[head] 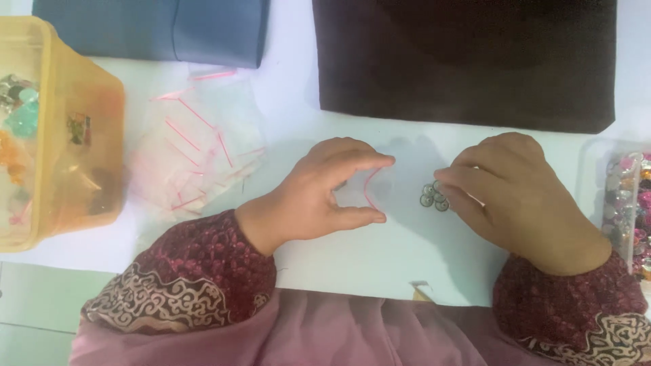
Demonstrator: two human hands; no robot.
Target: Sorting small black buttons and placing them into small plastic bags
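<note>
— Buttons (434, 197), small silvery ones, sit in a cluster on the white desk (380, 257), pinched at by the right hand (515, 196), its fingertips closed around them.

— And the left hand (319, 193)?

— Thumb and forefinger curve into a ring, holding a little clear bag (369, 190) with a red strip, its mouth apparently kept wide towards the buttons.

— Containers?

— From the head view: a yellow tub (61, 135) at the left holds coloured beads, a clear tray (627, 203) at the right holds mixed shiny pieces. Spare zip bags (196, 146) lie near the tub; blue cloth (163, 30) and dark cloth (468, 61) lie beyond.
</note>
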